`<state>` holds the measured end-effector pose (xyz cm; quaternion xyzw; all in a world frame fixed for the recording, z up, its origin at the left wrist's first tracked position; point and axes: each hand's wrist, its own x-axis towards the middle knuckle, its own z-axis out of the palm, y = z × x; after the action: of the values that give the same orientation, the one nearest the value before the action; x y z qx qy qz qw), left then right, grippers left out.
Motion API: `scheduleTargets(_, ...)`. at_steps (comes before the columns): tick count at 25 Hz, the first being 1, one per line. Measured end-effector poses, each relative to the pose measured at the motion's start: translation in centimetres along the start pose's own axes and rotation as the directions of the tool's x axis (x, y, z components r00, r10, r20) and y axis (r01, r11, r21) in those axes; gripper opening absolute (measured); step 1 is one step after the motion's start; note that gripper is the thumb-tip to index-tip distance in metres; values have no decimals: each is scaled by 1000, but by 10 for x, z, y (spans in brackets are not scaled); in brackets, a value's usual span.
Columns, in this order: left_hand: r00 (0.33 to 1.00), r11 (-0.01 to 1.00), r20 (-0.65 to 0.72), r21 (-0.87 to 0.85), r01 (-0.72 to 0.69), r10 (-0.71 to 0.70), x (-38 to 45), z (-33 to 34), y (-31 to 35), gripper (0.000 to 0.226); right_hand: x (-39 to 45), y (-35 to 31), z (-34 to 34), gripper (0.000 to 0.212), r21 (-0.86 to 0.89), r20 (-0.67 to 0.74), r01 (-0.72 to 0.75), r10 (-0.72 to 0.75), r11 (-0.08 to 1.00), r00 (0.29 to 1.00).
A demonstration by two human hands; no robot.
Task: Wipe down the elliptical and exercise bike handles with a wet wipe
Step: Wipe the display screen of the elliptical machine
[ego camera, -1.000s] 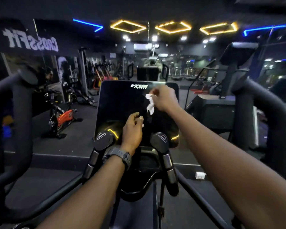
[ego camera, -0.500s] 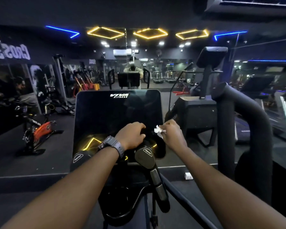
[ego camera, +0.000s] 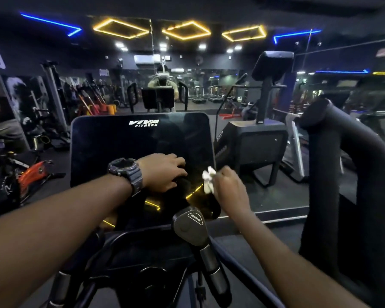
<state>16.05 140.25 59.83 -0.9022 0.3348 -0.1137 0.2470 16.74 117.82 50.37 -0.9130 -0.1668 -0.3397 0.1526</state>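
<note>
I stand on an elliptical with a dark console screen (ego camera: 140,147) marked VIVA FITNESS. My right hand (ego camera: 230,190) pinches a crumpled white wet wipe (ego camera: 208,178) at the screen's lower right corner. My left hand (ego camera: 163,172), with a watch on the wrist, lies curled on a dark part at the bottom of the screen; what it grips is hidden. The right inner handle (ego camera: 200,247), black with silver sensor bands, rises below my hands. The big padded right moving handle (ego camera: 351,174) curves at the right.
A mirror wall ahead reflects the gym and me. Another black machine (ego camera: 260,141) with a raised console stands to the right front. A red-and-black exercise bike (ego camera: 31,172) sits on the floor to the left. Dark floor lies between them.
My right hand dropped with the wipe from the screen's top to its lower right corner. My left hand settled flat on the console's lower part. My view swung to the right.
</note>
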Motion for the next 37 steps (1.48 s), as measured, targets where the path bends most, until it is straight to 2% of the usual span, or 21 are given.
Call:
scheduleTargets(3, 992, 998, -113, 24, -50, 52, -4, 12, -14, 50, 50, 8, -8, 9, 10, -65, -48, 49, 999, 997)
scheduleTargets(6, 983, 998, -172, 33, -59, 64, -10, 28, -14, 52, -36, 9, 9, 13, 90, 36, -19, 16, 996, 999)
scheduleTargets(8, 974, 999, -223, 25, -34, 38, -11, 37, -10, 53, -73, 8, 9, 17, 105, 38, 24, -28, 994, 999)
scheduleTargets(11, 966, 998, -259, -66, 1, -19, 0, 30, -8, 50, 11, 6, 4, 20, 51, -39, -2, 4, 999, 999)
scheduleTargets(14, 958, 997, -282, -73, 26, -45, 16, 19, -14, 44, 79, -1, -4, 34, 46, -111, -20, 25, 999, 994)
scheduleTargets(16, 950, 987, -291, -144, 70, -109, 22, 15, -16, 44, 48, 4, 7, 36, 71, -110, -9, 17, 997, 994)
scheduleTargets(20, 931, 983, -329, -139, 119, -159, 21, 26, -15, 51, -71, 8, 30, 47, 79, -3, 65, -65, 995, 998)
scheduleTargets(22, 929, 979, -323, -150, 139, -181, 18, 27, -15, 52, -34, 11, 27, 48, 73, -31, 78, -76, 994, 997)
scheduleTargets(25, 917, 968, -317, -143, 205, -241, 23, 23, -12, 52, 75, -4, 1, 45, 21, -93, 85, -82, 996, 992)
scheduleTargets(27, 916, 963, -303, -135, 233, -264, 24, 22, -7, 53, 92, -4, 4, 47, 66, -69, 37, -32, 997, 997)
scheduleTargets(30, 913, 959, -301, -142, 245, -277, 20, 24, -8, 56, -5, -2, 36, 57, 124, -83, 59, -49, 990, 995)
scheduleTargets(31, 908, 957, -307, -143, 253, -286, 19, 24, -9, 57, -44, -6, 43, 57, 115, -92, 104, -94, 988, 991)
scheduleTargets(33, 899, 948, -302, -142, 286, -316, 20, 24, -8, 60, -69, -5, 51, 56, 89, -74, 167, -161, 982, 984)
scheduleTargets(34, 897, 943, -293, -135, 305, -332, 21, 24, -6, 62, -46, -5, 51, 56, 97, -85, 168, -160, 981, 984)
scheduleTargets(37, 870, 921, -302, -112, 373, -389, 24, 24, -4, 64, 86, -21, 25, 60, 44, -67, 36, -33, 998, 997)
